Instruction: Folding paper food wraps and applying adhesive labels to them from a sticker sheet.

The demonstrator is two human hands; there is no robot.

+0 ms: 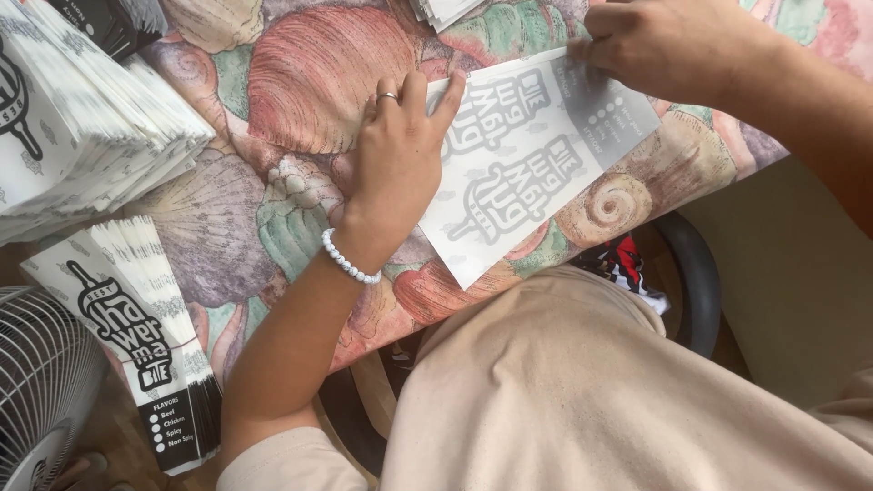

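A flat white paper sleeve (523, 173) with grey mirrored print lies face down on a seashell-patterned tablecloth (300, 82). My left hand (400, 150), with a ring and a white bead bracelet, presses flat on the sleeve's left edge, fingers spread. My right hand (668, 45) pinches the sleeve's grey far end, fingers closed on the paper.
A large stack of white printed sleeves (82, 127) sits at the left of the table. A fanned bundle of sleeves (136, 318) lies lower left. A white fan grille (41, 382) is at the bottom left. More paper (446, 9) shows at the top edge.
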